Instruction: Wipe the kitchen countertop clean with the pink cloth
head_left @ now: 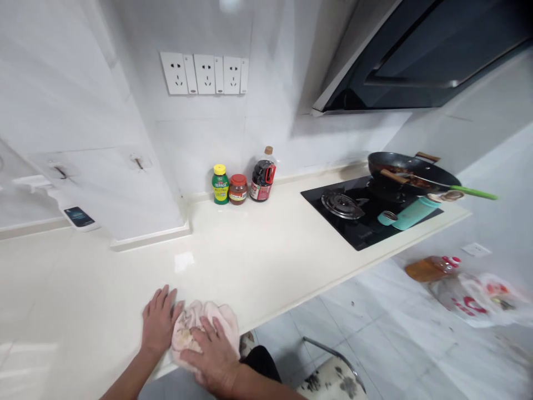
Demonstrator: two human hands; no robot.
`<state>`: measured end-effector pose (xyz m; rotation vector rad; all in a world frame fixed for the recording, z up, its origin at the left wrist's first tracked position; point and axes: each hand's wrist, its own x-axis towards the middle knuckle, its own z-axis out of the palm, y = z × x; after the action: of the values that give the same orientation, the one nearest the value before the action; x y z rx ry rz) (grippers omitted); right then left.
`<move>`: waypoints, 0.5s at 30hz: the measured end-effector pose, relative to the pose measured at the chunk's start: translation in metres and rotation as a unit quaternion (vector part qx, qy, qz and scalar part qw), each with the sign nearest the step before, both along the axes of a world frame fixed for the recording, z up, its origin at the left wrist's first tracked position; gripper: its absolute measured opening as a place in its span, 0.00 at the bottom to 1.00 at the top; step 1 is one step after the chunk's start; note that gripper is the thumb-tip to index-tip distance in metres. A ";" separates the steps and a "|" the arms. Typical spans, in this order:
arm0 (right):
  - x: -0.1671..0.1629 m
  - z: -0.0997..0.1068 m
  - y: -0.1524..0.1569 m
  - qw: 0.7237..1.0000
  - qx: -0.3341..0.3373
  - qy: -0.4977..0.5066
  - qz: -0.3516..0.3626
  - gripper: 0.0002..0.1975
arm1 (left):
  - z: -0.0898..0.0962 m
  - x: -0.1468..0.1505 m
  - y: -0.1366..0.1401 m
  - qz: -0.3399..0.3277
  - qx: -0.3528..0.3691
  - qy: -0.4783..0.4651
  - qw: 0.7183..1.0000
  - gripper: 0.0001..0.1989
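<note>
My left hand [158,319] lies flat on the cream countertop [258,250] near its front edge, fingers stretched out and holding nothing. Just to its right, a crumpled pale pink cloth [227,319] with brownish stains rests at the counter's edge. My right hand [212,353] lies on top of the cloth, fingers spread and pressing on it rather than wrapped round it. The left fingertips are close to the cloth's left side.
Against the wall stand a green bottle [220,186], a red-lidded jar [238,190] and a dark sauce bottle [262,180]. A wok [416,172] sits on the black hob [333,214], near a turquoise flask [416,213]. A stool [333,380] is below the counter edge.
</note>
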<state>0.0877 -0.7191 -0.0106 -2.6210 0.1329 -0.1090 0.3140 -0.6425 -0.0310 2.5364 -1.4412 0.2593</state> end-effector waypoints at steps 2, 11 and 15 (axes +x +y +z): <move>0.000 0.005 -0.005 1.000 -0.016 0.002 0.019 0.27 | -0.001 0.002 0.001 0.000 -0.003 0.000 1.000 0.26; -0.084 -0.026 -0.090 0.981 -0.040 0.006 -0.187 0.28 | 0.002 0.000 -0.002 0.025 -0.019 0.024 0.999 0.28; -0.146 -0.040 -0.160 0.917 -0.097 0.008 -0.386 0.24 | -0.003 0.005 -0.002 0.036 -0.016 0.032 0.999 0.33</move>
<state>-0.0578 -0.8788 -0.0510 -2.5976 1.2108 -0.3859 0.3186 -0.6443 -0.0343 2.5500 -1.3139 0.2094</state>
